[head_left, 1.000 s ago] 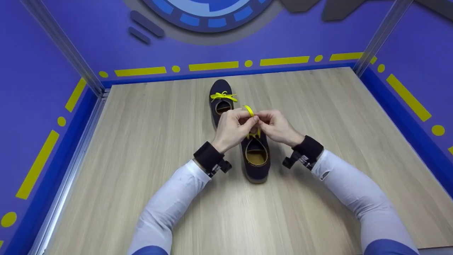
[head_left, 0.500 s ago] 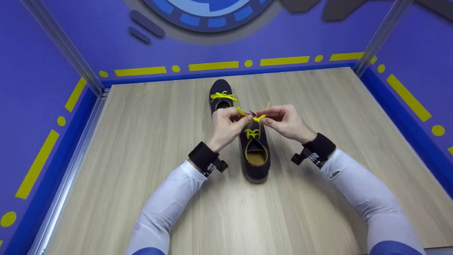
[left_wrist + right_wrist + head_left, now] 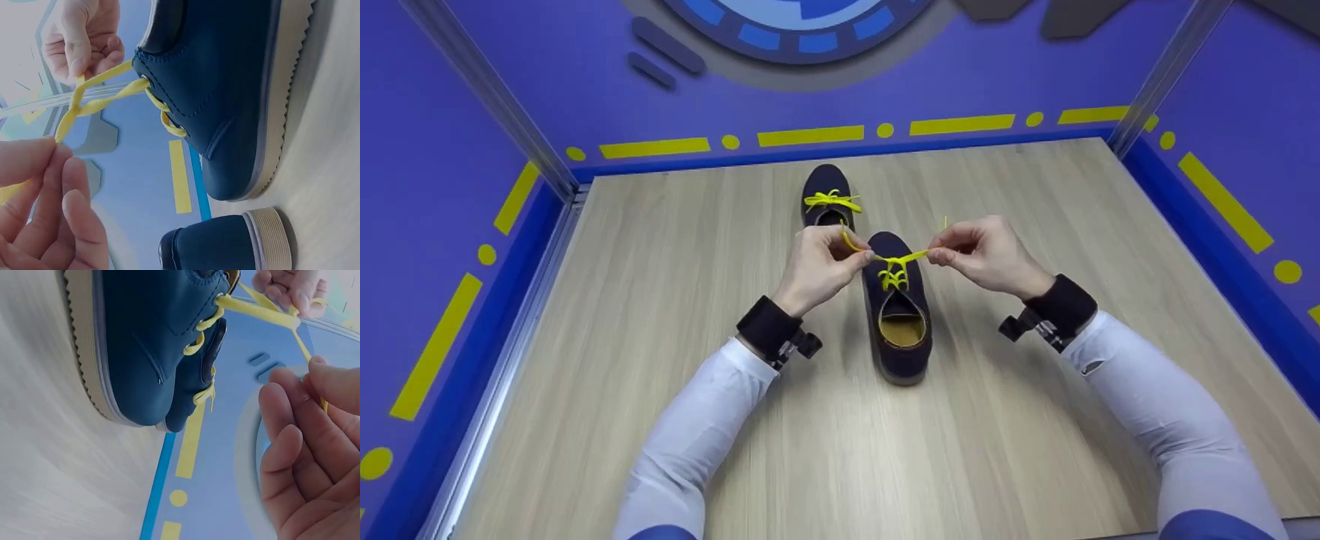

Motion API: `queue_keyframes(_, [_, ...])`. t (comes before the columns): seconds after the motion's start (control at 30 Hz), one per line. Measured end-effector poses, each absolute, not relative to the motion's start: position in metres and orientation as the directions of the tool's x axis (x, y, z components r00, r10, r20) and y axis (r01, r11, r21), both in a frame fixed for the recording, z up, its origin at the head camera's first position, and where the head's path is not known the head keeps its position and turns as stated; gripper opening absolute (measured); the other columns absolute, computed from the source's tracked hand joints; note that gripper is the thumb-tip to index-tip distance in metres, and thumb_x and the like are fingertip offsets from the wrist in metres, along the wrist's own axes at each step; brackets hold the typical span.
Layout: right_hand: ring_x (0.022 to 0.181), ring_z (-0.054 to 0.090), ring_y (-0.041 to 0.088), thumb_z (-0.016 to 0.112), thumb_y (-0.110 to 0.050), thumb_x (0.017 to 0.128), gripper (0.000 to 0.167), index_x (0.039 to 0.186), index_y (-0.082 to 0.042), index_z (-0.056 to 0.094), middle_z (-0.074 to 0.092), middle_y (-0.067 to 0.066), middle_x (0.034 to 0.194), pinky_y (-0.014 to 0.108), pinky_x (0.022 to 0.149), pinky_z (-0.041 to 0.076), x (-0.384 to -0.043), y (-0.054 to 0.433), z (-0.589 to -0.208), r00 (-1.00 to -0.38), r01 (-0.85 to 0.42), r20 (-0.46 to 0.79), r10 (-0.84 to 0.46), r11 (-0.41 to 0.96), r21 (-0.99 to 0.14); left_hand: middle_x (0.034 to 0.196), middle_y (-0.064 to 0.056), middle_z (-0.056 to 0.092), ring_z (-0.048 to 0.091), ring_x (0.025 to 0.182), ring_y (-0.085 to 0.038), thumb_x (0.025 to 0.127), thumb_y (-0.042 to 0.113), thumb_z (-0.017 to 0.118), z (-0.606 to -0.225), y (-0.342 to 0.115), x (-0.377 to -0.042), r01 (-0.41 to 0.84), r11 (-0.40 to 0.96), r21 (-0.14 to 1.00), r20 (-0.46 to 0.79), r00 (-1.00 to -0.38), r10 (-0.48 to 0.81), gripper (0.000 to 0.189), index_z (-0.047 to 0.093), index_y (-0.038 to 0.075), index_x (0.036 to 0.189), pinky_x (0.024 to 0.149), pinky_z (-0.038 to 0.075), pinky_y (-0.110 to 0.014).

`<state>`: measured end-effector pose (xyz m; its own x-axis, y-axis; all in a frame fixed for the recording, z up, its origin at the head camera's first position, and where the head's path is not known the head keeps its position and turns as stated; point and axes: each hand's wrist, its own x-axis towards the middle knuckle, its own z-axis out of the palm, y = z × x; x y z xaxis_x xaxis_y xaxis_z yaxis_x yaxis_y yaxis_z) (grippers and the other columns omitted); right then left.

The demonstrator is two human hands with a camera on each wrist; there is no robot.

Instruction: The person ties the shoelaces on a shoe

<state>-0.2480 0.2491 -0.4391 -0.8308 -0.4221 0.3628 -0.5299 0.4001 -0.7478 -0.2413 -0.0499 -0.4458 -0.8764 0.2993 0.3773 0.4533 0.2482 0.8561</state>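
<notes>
A dark shoe [image 3: 904, 360] with a tan insole stands on the table, toe pointing away. Its yellow shoelace [image 3: 112, 104] runs up from the eyelets and crosses in a twist above the tongue. My left hand [image 3: 821, 270] pinches one lace end between thumb and forefinger, left of the shoe; a loose tail sticks up past the fingers. To the right, my right hand [image 3: 986, 255] pinches the other end, its tail rising behind the fingertips. Both ends stretch out sideways from the crossing. In the right wrist view the right hand's other fingers [image 3: 281, 444] are loosely curled.
A second dark shoe [image 3: 825, 184], its yellow lace tied in a bow, stands farther back and left, partly hidden by the left hand. The wooden table [image 3: 675, 247] is bounded by blue walls [image 3: 840, 105] at the back and sides.
From close together over the shoe, my hands have moved apart to left and right. The lace ends are drawn out and the crossing has come down closer to the shoe.
</notes>
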Motion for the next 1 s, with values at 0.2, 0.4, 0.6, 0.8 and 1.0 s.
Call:
queue_keyframes(0.2, [0.064,0.069,-0.001,0.083,-0.001,0.098,0.007,0.091,-0.003,0.085,0.082,0.017,0.082,0.013,0.058,0.052,-0.248,0.262,-0.439,-0.858,-0.467,0.277,-0.432,0.435,-0.77,0.089,-0.013,0.085,0.066,0.069,-0.005,0.095,0.003,0.084,-0.45,-0.059,-0.24,0.422,0.294,0.858,0.335,-0.892,0.303,0.005,0.085,0.007,0.092,0.064,0.052,-0.02])
queue_keyframes(0.4, [0.059,0.065,0.003,0.079,0.001,0.097,0.009,0.089,-0.001,0.083,0.079,0.007,0.074,0.016,0.052,0.041,-0.252,0.283,-0.443,-0.876,-0.371,0.129,-0.465,0.478,-0.796,0.09,-0.015,0.085,0.067,0.069,-0.005,0.095,0.004,0.085,-0.458,-0.066,-0.242,0.381,0.326,0.865,0.285,-0.909,0.304,0.003,0.084,0.006,0.092,0.064,0.053,-0.019])
queue_keyframes(0.6, [0.064,0.07,0.009,0.079,-0.002,0.097,0.008,0.09,0.003,0.081,0.079,0.007,0.075,0.019,0.059,0.052,-0.258,0.3,-0.447,-0.842,-0.257,-0.107,-0.529,0.566,-0.783,0.089,-0.013,0.084,0.067,0.07,-0.005,0.094,0.006,0.084,-0.465,-0.075,-0.243,0.332,0.395,0.856,0.209,-0.923,0.322,0.004,0.083,0.005,0.091,0.064,0.052,-0.019])
queue_keyframes(0.8, [0.065,0.069,0.008,0.077,0.0,0.098,0.01,0.093,0.009,0.077,0.079,0.005,0.077,0.022,0.062,0.058,-0.264,0.309,-0.456,-0.777,-0.172,-0.292,-0.557,0.635,-0.753,0.081,-0.007,0.082,0.061,0.066,-0.006,0.091,0.01,0.083,-0.471,-0.082,-0.241,0.256,0.52,0.815,0.081,-0.939,0.335,0.005,0.084,0.007,0.087,0.063,0.049,-0.021])
queue_keyframes(1.0, [0.064,0.064,0.007,0.076,0.003,0.094,0.008,0.094,0.011,0.077,0.076,0.001,0.075,0.02,0.062,0.054,-0.273,0.31,-0.464,-0.732,-0.134,-0.386,-0.561,0.674,-0.726,0.075,0.001,0.078,0.059,0.066,-0.009,0.088,0.011,0.084,-0.48,-0.093,-0.237,0.17,0.641,0.749,-0.025,-0.959,0.283,0.003,0.085,0.01,0.085,0.063,0.046,-0.023])
